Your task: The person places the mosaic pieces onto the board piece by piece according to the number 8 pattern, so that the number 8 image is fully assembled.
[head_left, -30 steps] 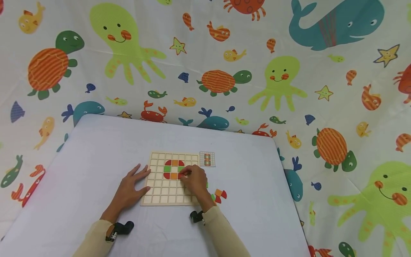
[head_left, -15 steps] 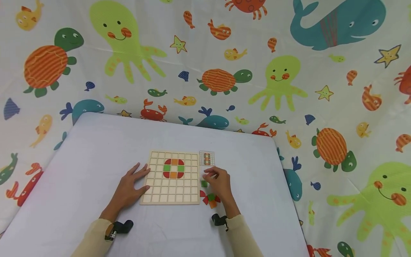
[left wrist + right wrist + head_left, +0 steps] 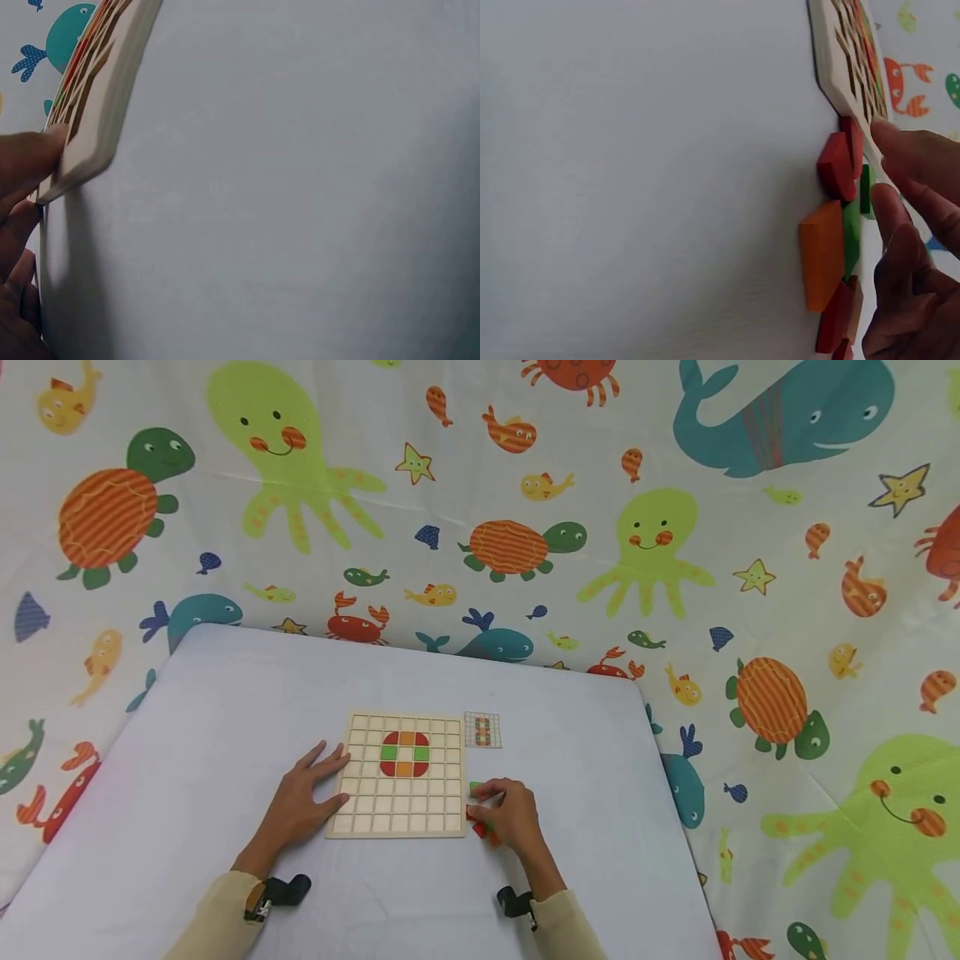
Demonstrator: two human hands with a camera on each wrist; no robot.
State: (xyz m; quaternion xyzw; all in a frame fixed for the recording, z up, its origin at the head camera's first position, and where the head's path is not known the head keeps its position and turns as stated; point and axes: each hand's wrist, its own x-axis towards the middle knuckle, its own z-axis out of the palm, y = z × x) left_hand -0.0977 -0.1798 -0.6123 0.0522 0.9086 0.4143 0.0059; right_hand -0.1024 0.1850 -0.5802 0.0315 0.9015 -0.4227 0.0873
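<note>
A wooden grid board [image 3: 378, 806] lies on the table. Set in its cells is a ring of red corner pieces, green side pieces [image 3: 422, 752] and orange pieces [image 3: 405, 769], around a bare middle cell. My left hand [image 3: 303, 797] rests at the board's left edge with fingers spread, its thumb [image 3: 30, 159] touching the rim. My right hand [image 3: 513, 814] hovers over loose pieces right of the board, thumb and forefinger apart. Nothing shows between them in the right wrist view, where a red piece [image 3: 836, 166], an orange piece [image 3: 823, 255] and a green piece [image 3: 851, 236] lie close by.
A small pattern card [image 3: 482, 730] with a grid lies beside the board's upper right corner. One green block [image 3: 475, 788] sits apart from the loose pile. A curtain with sea animals [image 3: 510, 547] hangs behind the white table [image 3: 585, 752].
My right hand has left the lower right red corner of the ring, moved right off the board, then down over the loose pieces. My left hand has stayed at the board's edge.
</note>
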